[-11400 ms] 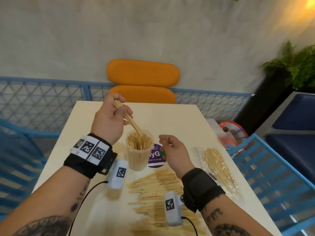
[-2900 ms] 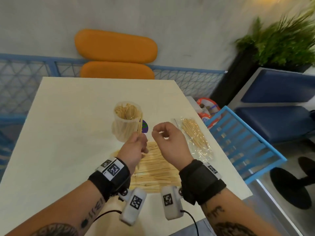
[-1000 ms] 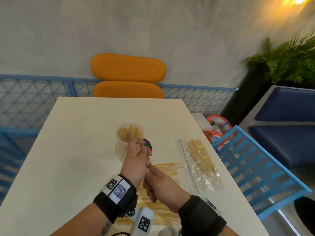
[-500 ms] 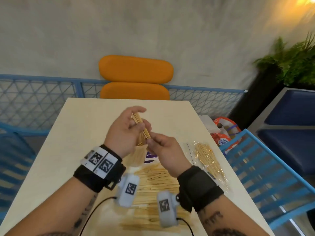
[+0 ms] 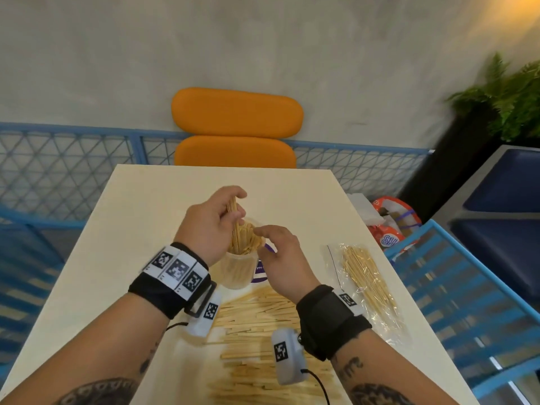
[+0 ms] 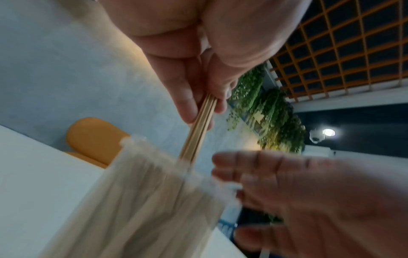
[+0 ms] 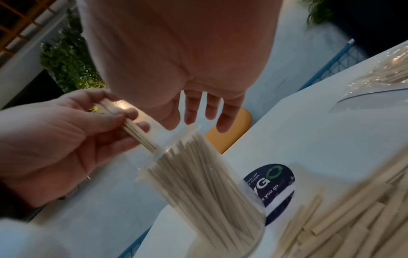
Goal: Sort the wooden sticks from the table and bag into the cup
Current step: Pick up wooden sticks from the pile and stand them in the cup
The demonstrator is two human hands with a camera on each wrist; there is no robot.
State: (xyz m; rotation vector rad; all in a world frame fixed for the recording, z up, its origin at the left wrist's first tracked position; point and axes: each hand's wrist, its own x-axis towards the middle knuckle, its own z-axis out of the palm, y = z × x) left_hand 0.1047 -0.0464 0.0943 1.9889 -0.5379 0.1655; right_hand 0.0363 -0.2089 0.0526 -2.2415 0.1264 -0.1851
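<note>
**A:** Head view: the left hand [image 5: 209, 222] pinches a small bundle of wooden sticks [image 5: 234, 226] between thumb and fingertips and holds it nearly upright, its lower ends already inside the mouth of the clear cup [image 5: 238, 268] on the pale counter [image 5: 122, 247].

**B:** And the right hand [image 5: 282, 258]?

**A:** It holds nothing; the fingers hang loosely spread just beside the cup's right rim. The right wrist view shows their tips over the opening without gripping anything.

**B:** Which relation decides the next move?

**A:** The bundle's long axis. It stands almost in line with the sticks packed in the cup, straight below the left hand's fingers [image 6: 187, 104], so a release would likely let it slide down among them. The left hand does the work; the right is near enough to steady the cup.

**B:** Where is the rest of the stock?

**A:** A loose pile of sticks [image 5: 257, 323] lies flat on the counter between the forearms, nearer the person than the cup. A clear bag [image 5: 365, 285] with more sticks lies to the right, apart from both hands.

**B:** Any lettering?

**A:** A dark round sticker [image 7: 272, 186] beside the cup's base carries white print; "you go" and part of "clean" are readable, with large letters ending in "GO". The rest is hidden.
</note>
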